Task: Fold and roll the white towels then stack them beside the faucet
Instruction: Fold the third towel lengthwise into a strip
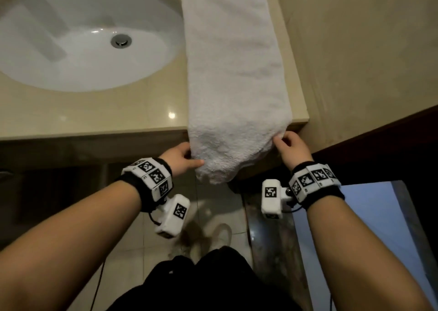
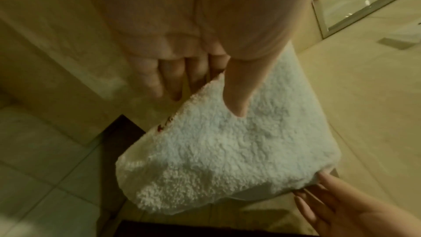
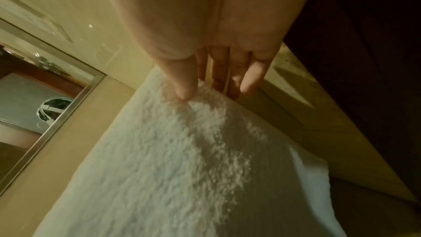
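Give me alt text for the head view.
Both hands pinch the near end of a long folded white towel hanging over the front edge of a beige countertop, left hand and right hand at opposite corners. A white oval sink lies to its left.

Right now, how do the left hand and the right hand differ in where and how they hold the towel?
The left hand pinches the towel at its left edge, lower down; the right hand pinches the right edge, closer to the counter. Both have the thumb on top and grip the end hanging off the counter.
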Demonstrator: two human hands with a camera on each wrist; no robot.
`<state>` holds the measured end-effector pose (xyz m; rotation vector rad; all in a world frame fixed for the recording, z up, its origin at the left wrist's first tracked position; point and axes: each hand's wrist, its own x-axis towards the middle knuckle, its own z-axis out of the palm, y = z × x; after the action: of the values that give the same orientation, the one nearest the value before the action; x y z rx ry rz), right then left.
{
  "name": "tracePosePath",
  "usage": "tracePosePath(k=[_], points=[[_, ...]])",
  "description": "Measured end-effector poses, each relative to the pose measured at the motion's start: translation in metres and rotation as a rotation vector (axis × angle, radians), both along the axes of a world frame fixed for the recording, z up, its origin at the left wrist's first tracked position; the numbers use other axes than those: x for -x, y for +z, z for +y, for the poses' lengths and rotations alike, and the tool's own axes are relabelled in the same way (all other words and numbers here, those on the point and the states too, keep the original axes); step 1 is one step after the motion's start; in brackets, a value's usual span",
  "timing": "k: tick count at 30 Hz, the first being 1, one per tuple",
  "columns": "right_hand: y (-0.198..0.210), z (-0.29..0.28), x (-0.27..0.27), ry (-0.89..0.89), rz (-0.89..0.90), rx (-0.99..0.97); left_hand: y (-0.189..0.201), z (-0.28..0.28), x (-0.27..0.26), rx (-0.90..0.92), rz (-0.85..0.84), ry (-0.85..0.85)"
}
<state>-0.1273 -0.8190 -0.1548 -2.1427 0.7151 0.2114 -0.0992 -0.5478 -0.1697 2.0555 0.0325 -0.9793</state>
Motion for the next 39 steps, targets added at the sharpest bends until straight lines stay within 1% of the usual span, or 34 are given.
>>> tracePosePath(k=[2,5,7,9,11,14,19,21,24,26,28,30,32,33,36,39], points=[[-0.004,0.001,-0.001,-0.029,0.014,0.009,-0.006,-0.003,0.0,-0.053,-0.026,0.026],[-0.008,0.001,-0.002,-0.088,0.011,0.069,-0.011,-0.002,0.004,-0.022,-0.019,0.072],[-0.009,0.002,-0.003,-0.12,-0.01,0.043,-0.01,0.001,0.007,-0.022,-0.036,0.094],[-0.011,0.004,-0.003,-0.151,-0.047,0.003,-0.009,0.001,0.01,-0.025,-0.044,0.09],[-0.014,0.006,-0.002,-0.154,-0.097,-0.011,-0.011,-0.001,0.017,0.015,-0.008,0.076],[-0.015,0.003,0.0,-0.108,-0.158,0.004,-0.02,-0.007,0.024,0.028,0.034,-0.007],[-0.016,-0.003,0.002,-0.046,-0.163,0.031,-0.026,-0.013,0.027,-0.106,-0.052,-0.106],[-0.015,-0.001,0.001,-0.074,-0.148,0.011,-0.025,-0.009,0.027,-0.157,-0.071,-0.132],[-0.011,0.0,-0.001,-0.132,-0.158,-0.04,-0.021,-0.001,0.029,-0.209,-0.054,-0.087],[-0.003,0.002,-0.002,-0.151,-0.171,-0.057,-0.015,0.002,0.029,-0.234,-0.047,-0.098],[0.011,0.006,0.0,-0.133,-0.158,-0.06,-0.003,0.006,0.025,-0.338,-0.088,-0.182],[0.028,0.009,0.0,-0.049,-0.161,0.049,0.017,0.012,0.013,-0.418,-0.155,-0.257],[0.045,0.016,-0.008,0.056,-0.22,0.139,0.044,0.019,-0.003,-0.397,-0.221,-0.279],[0.057,0.02,-0.019,0.101,-0.255,0.152,0.061,0.023,-0.016,-0.369,-0.266,-0.275],[0.083,0.034,-0.069,0.219,-0.306,0.179,0.103,0.027,-0.057,-0.252,-0.389,-0.169],[0.099,0.042,-0.14,0.297,-0.318,0.162,0.123,0.03,-0.116,-0.268,-0.516,-0.149]])
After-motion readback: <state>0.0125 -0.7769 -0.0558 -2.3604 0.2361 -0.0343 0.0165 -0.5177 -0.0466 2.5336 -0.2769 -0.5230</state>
